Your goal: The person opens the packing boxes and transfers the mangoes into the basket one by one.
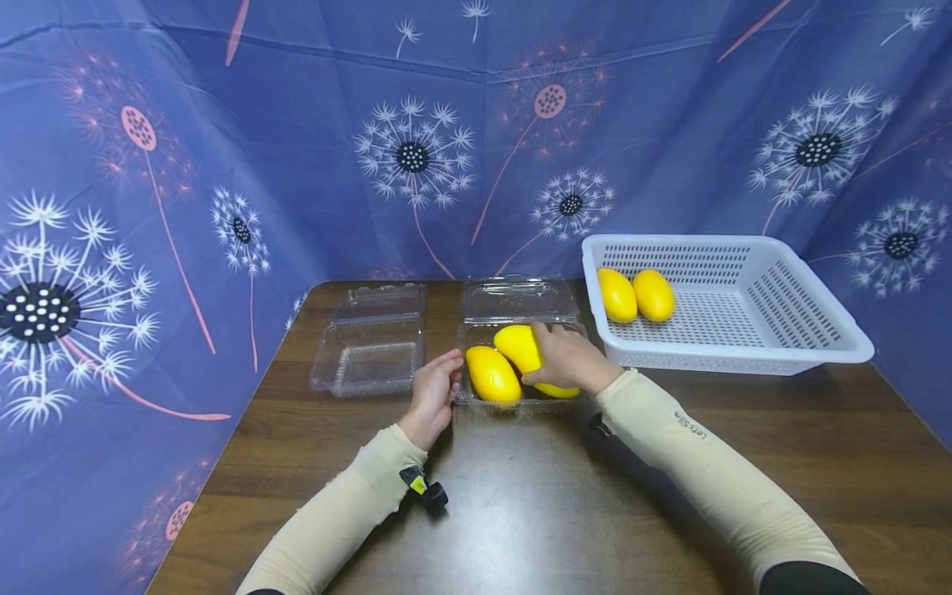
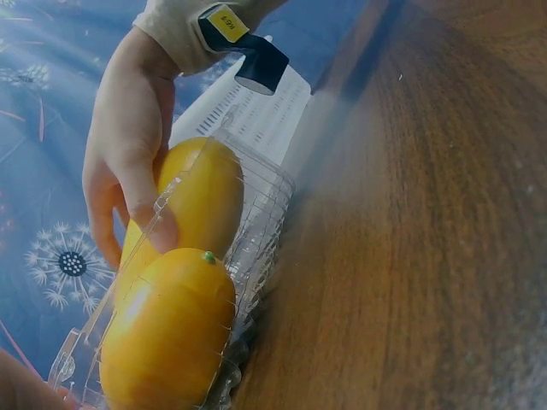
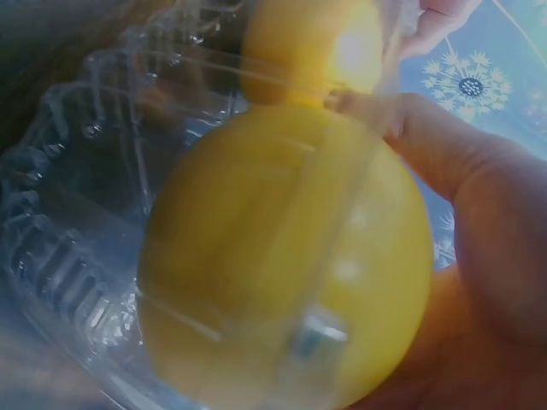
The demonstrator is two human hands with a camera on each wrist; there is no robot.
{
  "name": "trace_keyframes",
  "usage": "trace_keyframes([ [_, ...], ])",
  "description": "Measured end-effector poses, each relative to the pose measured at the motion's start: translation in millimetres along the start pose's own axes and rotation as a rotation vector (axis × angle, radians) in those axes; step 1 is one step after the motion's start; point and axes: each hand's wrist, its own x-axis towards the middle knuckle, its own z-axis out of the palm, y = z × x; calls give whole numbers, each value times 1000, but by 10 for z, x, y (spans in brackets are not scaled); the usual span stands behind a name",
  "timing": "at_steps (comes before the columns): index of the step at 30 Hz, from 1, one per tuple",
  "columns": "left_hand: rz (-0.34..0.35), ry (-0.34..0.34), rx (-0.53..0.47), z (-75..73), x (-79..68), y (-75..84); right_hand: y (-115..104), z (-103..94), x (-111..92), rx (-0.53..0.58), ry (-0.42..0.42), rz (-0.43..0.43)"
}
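My right hand point(image 1: 568, 357) grips a yellow mango point(image 1: 516, 343) in the middle clear plastic clamshell box point(image 1: 483, 402), with its thumb toward the neighbouring fruit. Another mango point(image 1: 492, 376) lies on the left side of that box; its small green stem tip point(image 2: 208, 256) shows in the left wrist view. A third mango point(image 1: 558, 391) is at the box's front right, partly hidden by the right hand. At the left edge of the box, my left hand point(image 1: 433, 392) holds the rim with its fingers. The box's lid point(image 1: 521, 297) lies folded back behind it.
A second clear clamshell box point(image 1: 372, 355), with its lid back, stands to the left. At the right back is a white perforated basket point(image 1: 714, 359) with two mangoes point(image 1: 635, 296) at its left end. A blue dandelion-print cloth point(image 1: 297, 149) hangs behind the wooden table point(image 1: 506, 512).
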Motion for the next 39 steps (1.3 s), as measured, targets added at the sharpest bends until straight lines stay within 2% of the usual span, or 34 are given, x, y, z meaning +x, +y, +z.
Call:
trace_keyframes([
  [13, -3, -4, -5, -12, 10, -10, -8, -132, -70, 26, 36, -2],
  [25, 0, 0, -18, -15, 9, -20, -11, -287, -137, -13, 65, -49],
  [39, -7, -13, -32, -26, 6, -14, 11, -536, -197, -2, 76, -55],
])
